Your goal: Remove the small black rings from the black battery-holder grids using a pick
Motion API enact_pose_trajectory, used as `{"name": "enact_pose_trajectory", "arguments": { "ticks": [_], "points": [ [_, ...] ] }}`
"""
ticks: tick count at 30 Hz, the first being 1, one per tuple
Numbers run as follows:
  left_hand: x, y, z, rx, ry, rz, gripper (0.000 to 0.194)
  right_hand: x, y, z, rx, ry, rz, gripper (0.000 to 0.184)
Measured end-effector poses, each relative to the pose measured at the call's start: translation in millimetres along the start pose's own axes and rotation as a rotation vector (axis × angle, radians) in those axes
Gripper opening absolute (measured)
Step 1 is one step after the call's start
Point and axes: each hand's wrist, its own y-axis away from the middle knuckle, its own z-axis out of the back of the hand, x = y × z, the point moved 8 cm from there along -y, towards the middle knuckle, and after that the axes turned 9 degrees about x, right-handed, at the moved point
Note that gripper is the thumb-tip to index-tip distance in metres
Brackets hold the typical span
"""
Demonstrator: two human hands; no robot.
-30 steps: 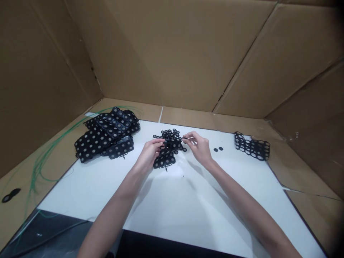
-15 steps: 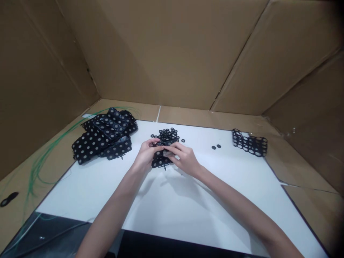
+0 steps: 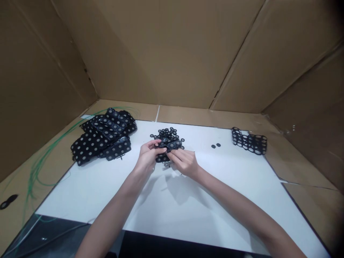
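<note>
My left hand is closed on the left edge of a small black sheet with pale round dots, thumb on top. My right hand is curled at the sheet's near right side, fingertips pinched against it. A small grey piece pokes out beneath the right fingers; its kind is unclear. Just behind the hands lies a heap of small black rings, partly hidden by the sheet. Both hands are above the white tabletop.
At the left is a large pile of black dotted sheets, beside thin green strands. On the right lie two black discs and a black lattice with round holes. Cardboard walls surround the table.
The dotted sheet has tilted up between my hands, so more of its face shows. My right hand has curled tighter and turned, and the grey piece now shows below its fingers.
</note>
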Motion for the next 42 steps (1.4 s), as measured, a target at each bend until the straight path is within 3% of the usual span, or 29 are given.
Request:
{"name": "enact_pose_trajectory", "arguments": {
  "ticks": [5, 10, 15, 18, 22, 27, 31, 33, 38, 42],
  "points": [
    [-9.4, -2.0, 9.3, -0.043, -0.012, -0.047, 0.047, -9.6, -8.2, 12.1, -0.035, -0.167, -0.135, 0.012],
    [-16.2, 0.4, 14.1, -0.099, -0.027, -0.065, 0.045, -22.5, -6.0, -0.8, 0.014, -0.531, -0.333, 0.005],
    [-17.0, -2.4, 19.7, -0.159, 0.001, -0.123, 0.041, -49.2, 4.0, 4.2, -0.136, -0.692, -0.506, 0.004],
    [-13.1, -9.9, 18.6, -0.097, 0.001, -0.104, 0.039, -76.8, 6.8, -3.5, 0.019, -0.548, -0.678, 0.008],
    [-6.9, -16.7, 20.4, -0.041, -0.072, -0.012, 0.035, -110.5, 18.6, -30.7, 0.254, -0.425, -0.823, 0.008],
    [-12.4, -17.0, 24.3, -0.015, -0.127, -0.002, 0.039, -112.5, 22.0, -41.4, 0.276, -0.419, -0.779, 0.021],
    [-13.1, -10.9, 15.8, 0.034, -0.041, 0.049, 0.037, -74.4, 0.0, -17.4, 0.14, -0.528, -0.542, 0.022],
    [-13.3, -7.4, 9.3, 0.066, 0.001, 0.061, 0.035, -50.8, -11.1, -10.0, 0.139, -0.581, -0.407, 0.021],
    [-8.7, -2.7, 0.9, 0.118, 0.001, 0.109, 0.035, -27.7, -18.0, -12.4, 0.221, -0.446, -0.327, 0.019],
    [-6.2, -1.4, 2.3, 0.104, -0.006, 0.132, 0.035, -20.3, -17.0, -7.0, 0.167, -0.269, -0.213, 0.023]
  ]
}}
